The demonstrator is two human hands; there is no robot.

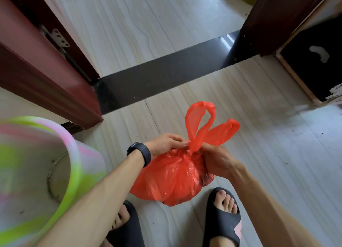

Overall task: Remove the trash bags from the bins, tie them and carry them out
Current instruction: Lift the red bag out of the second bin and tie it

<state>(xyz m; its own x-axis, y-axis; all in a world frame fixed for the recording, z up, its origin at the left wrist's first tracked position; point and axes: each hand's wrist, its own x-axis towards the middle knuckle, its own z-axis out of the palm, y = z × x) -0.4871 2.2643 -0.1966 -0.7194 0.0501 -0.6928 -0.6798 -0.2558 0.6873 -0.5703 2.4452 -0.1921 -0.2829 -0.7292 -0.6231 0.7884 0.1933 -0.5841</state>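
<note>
Head view: we're looking down on the red trash bag (pixel 172 176), sat on the floor (pixel 268 154) at 6 o'clock, just ahead of our slippers (pixel 222 220). Its neck is gathered on top, and the two handle loops (pixel 199 117) fan away from us toward 12 and 1 o'clock. Our left hand (pixel 166 143) pinches that neck from 9 o'clock, fingertips closed on the plastic. Our right hand (pixel 216 159) curls round it from 3 o'clock. Both are equally close, right at the knot. The pastel bin (pixel 78 165) stands at 8 o'clock.

The bag (pixel 174 174) sits between both feet, bin (pixel 37 172) left.
</note>
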